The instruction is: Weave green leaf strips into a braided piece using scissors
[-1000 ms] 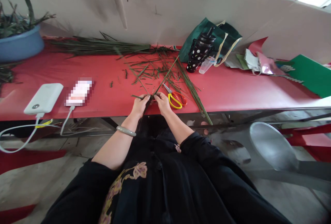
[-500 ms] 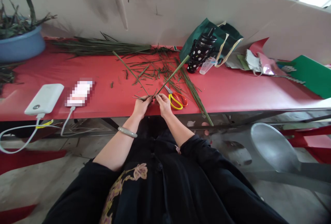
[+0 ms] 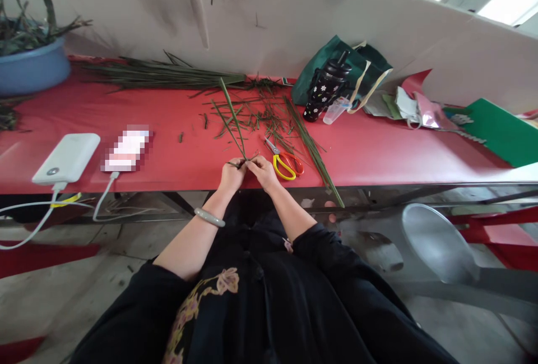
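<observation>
My left hand point(image 3: 232, 175) and my right hand point(image 3: 261, 172) meet at the front edge of the red table point(image 3: 357, 153). Both are closed on green leaf strips point(image 3: 233, 116), pinching them where they cross. Two long ends stick up and away from my fingers, leaning left, close together. Short ends poke out by my left fingers; the crossing itself is mostly hidden. Just right of my right hand lie scissors point(image 3: 286, 163) with one yellow and one red handle, blades slightly apart. Cut leaf scraps point(image 3: 252, 114) are scattered beyond my hands.
A leaf bundle point(image 3: 168, 76) lies along the wall, thinner strips point(image 3: 313, 148) right of the scissors. A black tumbler point(image 3: 325, 86) stands before a green bag point(image 3: 305, 81). Left are a power bank point(image 3: 67, 156), a phone point(image 3: 128, 151) and a blue basin point(image 3: 36, 67).
The long strip end that pointed up and right has swung left beside the other one. My hands have drawn closer together. The camera view has shifted slightly.
</observation>
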The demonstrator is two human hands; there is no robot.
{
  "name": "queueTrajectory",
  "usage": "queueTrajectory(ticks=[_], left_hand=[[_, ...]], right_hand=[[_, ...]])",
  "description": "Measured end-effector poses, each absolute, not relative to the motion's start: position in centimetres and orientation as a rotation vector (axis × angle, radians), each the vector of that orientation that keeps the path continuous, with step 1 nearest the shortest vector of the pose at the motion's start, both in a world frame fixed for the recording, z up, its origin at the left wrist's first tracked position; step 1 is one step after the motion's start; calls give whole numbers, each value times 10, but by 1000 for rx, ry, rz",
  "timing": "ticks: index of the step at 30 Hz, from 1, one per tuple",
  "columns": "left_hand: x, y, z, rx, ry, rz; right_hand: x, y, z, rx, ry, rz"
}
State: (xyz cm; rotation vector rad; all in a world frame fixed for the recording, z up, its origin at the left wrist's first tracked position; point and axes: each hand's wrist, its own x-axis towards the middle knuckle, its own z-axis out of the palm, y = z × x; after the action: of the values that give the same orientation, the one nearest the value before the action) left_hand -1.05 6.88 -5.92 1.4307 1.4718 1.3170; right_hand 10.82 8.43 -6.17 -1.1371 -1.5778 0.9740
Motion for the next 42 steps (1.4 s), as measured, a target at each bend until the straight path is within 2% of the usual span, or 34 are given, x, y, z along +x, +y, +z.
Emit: queueTrajectory(ticks=[6, 21, 29, 37, 42], left_hand=[[-10, 66, -59, 1456, 1569, 1388], [-6, 63, -55, 1426, 1482, 1414], [-4, 59, -64, 1516, 1671, 1364], [-8, 64, -70, 1499, 1525, 1409], [-7, 63, -60, 1530, 1611, 1316]], right_hand=[[104, 84, -57, -1247, -1488, 1081], [95, 79, -57, -1276, -1341, 1062], [94, 86, -61, -1420, -1359, 1014], [100, 83, -63, -1316, -1503, 936], [103, 78, -61, -1247, -1562, 916]])
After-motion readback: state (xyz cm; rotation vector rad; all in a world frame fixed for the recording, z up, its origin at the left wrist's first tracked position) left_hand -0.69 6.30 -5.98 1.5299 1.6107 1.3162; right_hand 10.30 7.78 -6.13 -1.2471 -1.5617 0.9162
